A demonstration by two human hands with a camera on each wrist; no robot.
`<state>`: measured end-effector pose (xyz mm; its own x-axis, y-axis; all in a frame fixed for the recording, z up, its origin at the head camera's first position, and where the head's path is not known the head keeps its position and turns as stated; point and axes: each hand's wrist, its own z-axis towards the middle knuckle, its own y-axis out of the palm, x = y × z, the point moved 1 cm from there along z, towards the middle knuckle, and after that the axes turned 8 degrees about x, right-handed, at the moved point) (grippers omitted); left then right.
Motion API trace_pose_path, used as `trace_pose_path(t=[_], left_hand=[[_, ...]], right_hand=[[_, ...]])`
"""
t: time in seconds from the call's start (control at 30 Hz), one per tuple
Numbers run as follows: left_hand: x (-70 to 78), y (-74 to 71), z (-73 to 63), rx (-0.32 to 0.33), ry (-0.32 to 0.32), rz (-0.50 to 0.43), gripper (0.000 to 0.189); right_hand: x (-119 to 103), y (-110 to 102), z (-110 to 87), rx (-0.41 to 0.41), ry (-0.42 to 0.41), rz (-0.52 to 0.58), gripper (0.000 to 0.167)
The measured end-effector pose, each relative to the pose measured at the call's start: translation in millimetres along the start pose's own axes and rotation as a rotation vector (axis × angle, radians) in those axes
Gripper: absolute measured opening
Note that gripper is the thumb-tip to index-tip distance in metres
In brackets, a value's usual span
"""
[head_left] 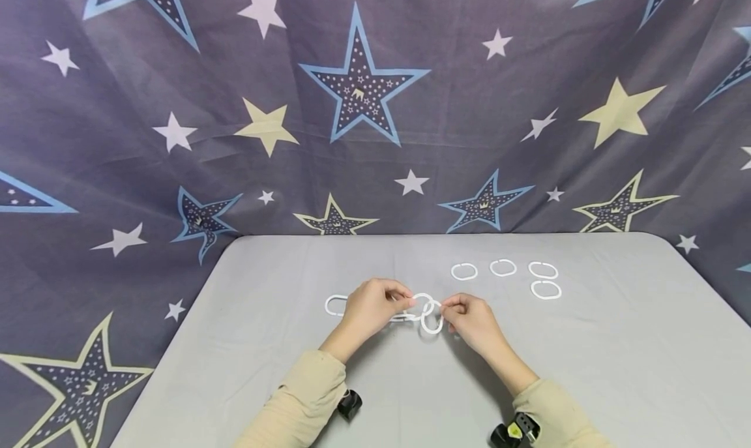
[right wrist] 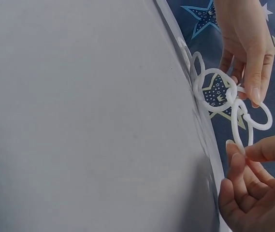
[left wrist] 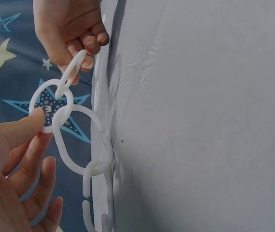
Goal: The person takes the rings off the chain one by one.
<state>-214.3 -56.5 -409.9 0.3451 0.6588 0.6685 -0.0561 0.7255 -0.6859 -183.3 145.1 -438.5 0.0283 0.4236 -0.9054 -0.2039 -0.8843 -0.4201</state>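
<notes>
Clock directions as in head view. Left hand [head_left: 375, 304]: narrow pinch, thumb and fingertips on a white oval link, call it link A [head_left: 422, 297]. Its other fingers are loosely bent. Right hand [head_left: 472, 321], at 3 o'clock of the left: also a narrow pinch, on link B [head_left: 432, 332]. A and B sit between the hands, at 3 o'clock of the left, 9 o'clock of the right. B passes through A; they're interlocked.

Left wrist view: link C [left wrist: 61, 147] is threaded through A too, with more links hanging on below C. One lower link [left wrist: 86, 186] shows a split in its side. Can't tell the full chain count, the left hand covers part.

End link [head_left: 326, 304] pokes out at 9 o'clock of the left hand, partly hidden; can't tell if it's joined.

Four loose links on the grey table [head_left: 622, 343], from the right hand: first [head_left: 465, 279] at 12, second [head_left: 504, 276] at 1, third [head_left: 544, 278] and fourth [head_left: 547, 298] both toward 2, fourth just on the near side of third.

Star-print cloth [head_left: 446, 141] at 12, behind the table. Beige sleeves [head_left: 296, 399] on both arms.
</notes>
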Motion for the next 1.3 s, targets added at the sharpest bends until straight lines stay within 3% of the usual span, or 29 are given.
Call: trace_pose_path(t=[0.6,1.3], left_hand=[[0.2,3.3,1.1,-0.012,-0.006,0.008,0.008],[4.5,3.5,-2.4,-0.006,-0.012,-0.012,0.008]], right_hand=[[-0.4,-2.8,-2.0,-0.021,0.01,0.009,0.009],[2.1,-2.7,-1.6,0.004,0.003,-0.056,0.01]])
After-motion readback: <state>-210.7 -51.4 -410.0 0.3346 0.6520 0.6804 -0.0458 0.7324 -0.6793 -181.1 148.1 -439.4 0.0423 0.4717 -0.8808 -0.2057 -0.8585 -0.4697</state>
